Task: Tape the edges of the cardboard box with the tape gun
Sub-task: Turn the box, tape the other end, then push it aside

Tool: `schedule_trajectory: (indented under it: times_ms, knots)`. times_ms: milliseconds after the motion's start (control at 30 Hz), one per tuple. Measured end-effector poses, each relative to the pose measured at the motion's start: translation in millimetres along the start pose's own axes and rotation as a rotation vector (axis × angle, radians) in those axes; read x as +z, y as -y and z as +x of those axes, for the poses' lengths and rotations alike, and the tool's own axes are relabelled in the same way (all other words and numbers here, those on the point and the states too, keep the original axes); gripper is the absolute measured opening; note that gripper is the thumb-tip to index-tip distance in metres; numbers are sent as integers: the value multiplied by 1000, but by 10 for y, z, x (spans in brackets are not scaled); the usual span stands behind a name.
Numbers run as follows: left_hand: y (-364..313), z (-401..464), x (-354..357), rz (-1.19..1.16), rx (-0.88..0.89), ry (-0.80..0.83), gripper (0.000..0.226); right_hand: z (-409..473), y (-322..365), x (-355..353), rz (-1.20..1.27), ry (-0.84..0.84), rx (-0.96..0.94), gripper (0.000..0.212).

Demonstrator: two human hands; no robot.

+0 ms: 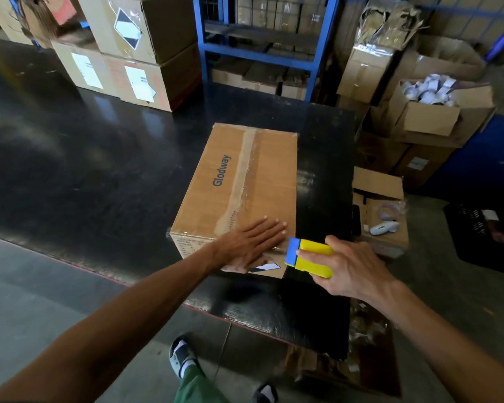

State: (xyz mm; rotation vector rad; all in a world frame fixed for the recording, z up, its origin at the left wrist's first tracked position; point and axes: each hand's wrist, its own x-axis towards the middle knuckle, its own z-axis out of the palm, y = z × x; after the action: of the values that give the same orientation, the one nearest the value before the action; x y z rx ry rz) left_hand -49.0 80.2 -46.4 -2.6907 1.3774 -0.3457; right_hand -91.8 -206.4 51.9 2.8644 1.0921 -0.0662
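Note:
A brown cardboard box (pixel 245 175) printed "Glodway" sits on the black table (pixel 99 170), with clear tape running along its top seam. My left hand (pixel 250 245) lies flat, fingers spread, on the box's near top edge over fresh tape. Just right of the box's near right corner, my right hand (pixel 346 266) grips a yellow and blue tape gun (pixel 309 257). Its blue end touches that corner.
Stacked labelled cartons (pixel 134 56) stand at the table's far left. Blue shelving (pixel 259 53) rises behind. Open boxes (pixel 431 114) with white items crowd the right, one low box (pixel 381 210) beside the table edge. A black crate (pixel 483 231) is on the floor.

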Motion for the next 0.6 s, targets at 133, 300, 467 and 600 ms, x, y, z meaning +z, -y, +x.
schedule_trajectory:
  times_ms: [133, 300, 467, 600]
  knots:
    - [-68, 106, 121, -2, -53, -17, 62, -24, -16, 52, -13, 3, 19, 61]
    - [-37, 104, 115, -31, -39, -21, 63, -105, -123, 44, 7, -61, -59, 66]
    - [-23, 91, 121, -35, -54, 14, 63, -345, -506, 15, -20, -142, -121, 65]
    - [-37, 99, 122, -11, -59, 9, 64, -345, -505, 214, -44, -121, -66, 65]
